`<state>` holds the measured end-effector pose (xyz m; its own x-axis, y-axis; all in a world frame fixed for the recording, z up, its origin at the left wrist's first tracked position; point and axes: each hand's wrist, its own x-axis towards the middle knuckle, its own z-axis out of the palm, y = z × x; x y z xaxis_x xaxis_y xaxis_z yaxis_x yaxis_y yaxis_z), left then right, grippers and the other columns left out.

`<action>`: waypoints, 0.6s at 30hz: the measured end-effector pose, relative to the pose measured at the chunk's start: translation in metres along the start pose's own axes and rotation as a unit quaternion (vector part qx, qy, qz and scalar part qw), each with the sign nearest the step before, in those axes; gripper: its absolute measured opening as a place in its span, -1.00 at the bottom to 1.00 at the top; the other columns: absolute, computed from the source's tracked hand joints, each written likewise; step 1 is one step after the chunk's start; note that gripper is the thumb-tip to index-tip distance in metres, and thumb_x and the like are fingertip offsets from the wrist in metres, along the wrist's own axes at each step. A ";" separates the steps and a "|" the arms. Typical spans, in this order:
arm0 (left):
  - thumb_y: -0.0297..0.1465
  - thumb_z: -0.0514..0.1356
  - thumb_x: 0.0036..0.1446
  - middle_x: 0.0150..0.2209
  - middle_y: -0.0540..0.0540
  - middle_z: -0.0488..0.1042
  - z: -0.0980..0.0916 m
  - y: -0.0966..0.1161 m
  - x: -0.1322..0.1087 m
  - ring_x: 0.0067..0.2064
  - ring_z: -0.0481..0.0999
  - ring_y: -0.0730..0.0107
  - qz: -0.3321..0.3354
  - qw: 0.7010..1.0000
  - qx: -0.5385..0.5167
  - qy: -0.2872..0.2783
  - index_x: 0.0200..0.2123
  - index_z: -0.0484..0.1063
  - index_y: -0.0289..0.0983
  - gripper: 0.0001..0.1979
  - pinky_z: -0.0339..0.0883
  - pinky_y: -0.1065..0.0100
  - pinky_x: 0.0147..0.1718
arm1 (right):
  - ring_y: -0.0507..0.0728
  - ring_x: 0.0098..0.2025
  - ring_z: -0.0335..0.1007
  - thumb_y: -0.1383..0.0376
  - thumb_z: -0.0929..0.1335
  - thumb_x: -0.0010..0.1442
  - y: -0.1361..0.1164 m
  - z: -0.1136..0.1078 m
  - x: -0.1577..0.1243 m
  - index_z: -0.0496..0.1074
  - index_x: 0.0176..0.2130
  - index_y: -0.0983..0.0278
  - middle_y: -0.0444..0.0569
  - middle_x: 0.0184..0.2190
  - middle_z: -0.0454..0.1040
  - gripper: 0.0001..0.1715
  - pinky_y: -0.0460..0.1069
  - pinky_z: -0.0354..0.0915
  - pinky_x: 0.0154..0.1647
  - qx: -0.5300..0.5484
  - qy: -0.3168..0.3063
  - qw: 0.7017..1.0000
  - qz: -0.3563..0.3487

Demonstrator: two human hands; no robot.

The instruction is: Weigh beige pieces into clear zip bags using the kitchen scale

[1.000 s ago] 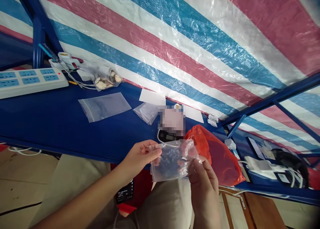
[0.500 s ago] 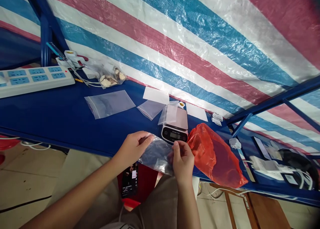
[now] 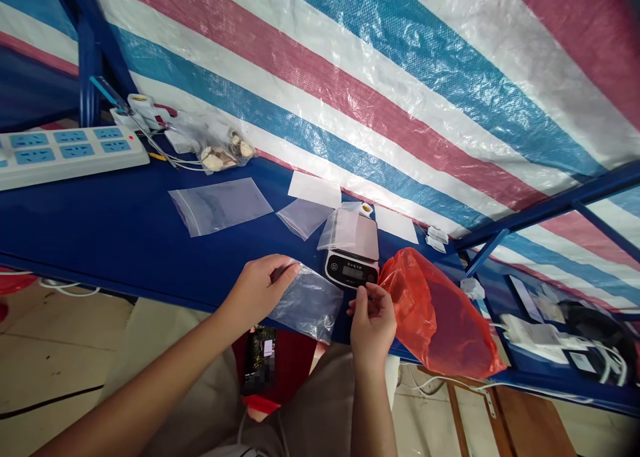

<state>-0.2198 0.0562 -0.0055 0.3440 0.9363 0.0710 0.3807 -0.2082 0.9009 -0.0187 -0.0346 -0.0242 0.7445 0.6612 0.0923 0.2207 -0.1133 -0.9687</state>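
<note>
Left grip point(image 3: 261, 289) pinches a clear bag point(image 3: 311, 305); thin, creased, glossy.

We record a single clear plastic bag point(image 3: 310, 304): colourless thin film, roughly rectangular, flattened and wrinkled. One far corner is pinched between the thumb and left fingers point(image 3: 287, 279); from there we see the sheet spread rightward and towards us, slanting down from the grip. Its right end lies near the right fingers point(image 3: 361, 302) but apart from them. Creasing and bright glints gather at this end, nearer the right fingers. We note blue showing through the film. Whether its underside touches the surface point(image 3: 125, 244), we cannot tell.
</note>
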 end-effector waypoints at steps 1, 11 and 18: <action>-0.02 0.10 0.36 -0.41 -0.02 0.54 -0.001 0.000 0.000 -0.41 0.39 0.39 -0.002 1.000 0.001 -0.003 -0.29 0.60 -0.20 -0.56 0.20 0.34 -0.41 | 0.06 -0.45 0.50 -0.08 0.46 0.26 -0.001 -0.003 -0.001 0.46 -0.08 0.28 -0.06 -0.31 0.54 -0.49 -0.06 0.44 -0.45 0.001 -0.001 1.000 0.001; -0.10 0.03 0.37 -0.39 -0.03 0.56 -0.008 -0.006 -0.008 -0.45 0.50 0.29 -0.035 0.991 0.124 -0.018 0.13 0.41 -0.22 -0.56 0.25 0.30 -0.43 | 0.32 0.35 0.40 0.25 0.27 0.48 -0.020 0.013 -0.064 0.38 0.30 0.32 0.25 0.25 0.51 -0.52 0.27 0.41 0.30 -0.202 -0.201 0.899 -0.332; -0.12 -0.04 0.40 -0.21 -0.15 0.66 -0.009 -0.008 -0.005 -0.29 0.63 0.19 -0.024 0.984 0.176 -0.013 0.15 0.41 -0.22 -0.55 0.34 0.27 -0.37 | 0.51 0.52 0.08 0.13 0.26 0.49 -0.001 0.031 -0.072 0.18 0.42 0.67 0.50 0.45 0.18 -0.22 0.48 0.18 0.44 -0.388 -0.267 0.786 -0.401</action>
<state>-0.2328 0.0554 -0.0092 0.3388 0.9407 0.0170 0.6690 -0.2535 0.6987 -0.0923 -0.0589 -0.0373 -0.1542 0.9439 0.2919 0.9560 0.2172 -0.1974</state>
